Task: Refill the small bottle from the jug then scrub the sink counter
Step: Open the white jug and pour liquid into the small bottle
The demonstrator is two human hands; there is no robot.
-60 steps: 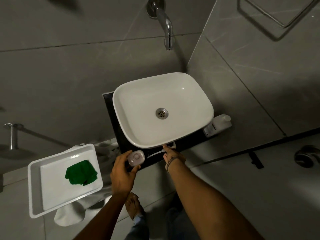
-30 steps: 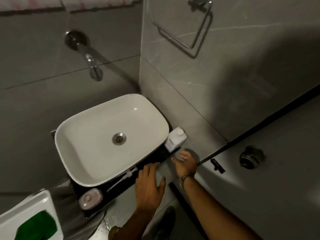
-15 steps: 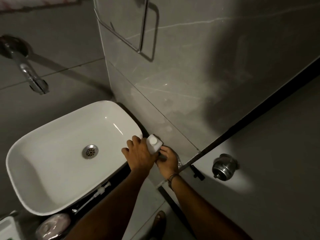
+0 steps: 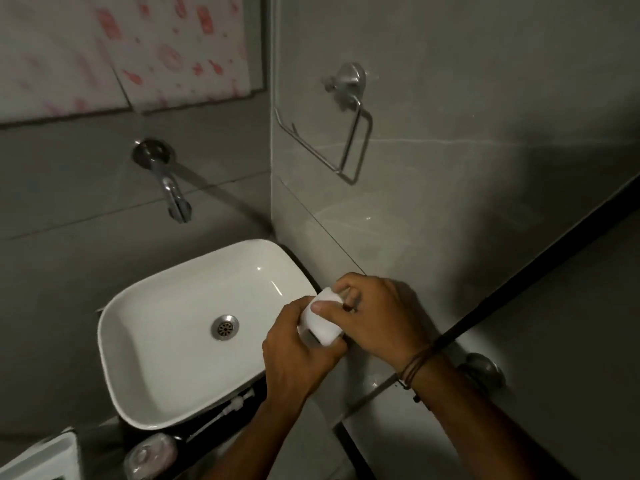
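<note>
Both my hands hold the white jug (image 4: 322,320) over the right edge of the white sink basin (image 4: 166,327). My left hand (image 4: 298,355) wraps the jug's body from below. My right hand (image 4: 377,317) closes over its top, where the cap is hidden by my fingers. The small clear bottle (image 4: 150,455) stands on the dark counter (image 4: 204,427) at the bottom left, its white pump (image 4: 228,408) lying loose beside it in front of the basin.
A chrome tap (image 4: 173,192) juts from the back wall above the basin. A wire holder (image 4: 346,140) hangs on the right wall, close above my hands. A white tray corner (image 4: 41,459) shows at bottom left. A round metal fitting (image 4: 481,370) sits behind my right wrist.
Both hands have lifted the jug from its spot beside the basin and brought it up and toward me. The view has tilted upward, showing more wall.
</note>
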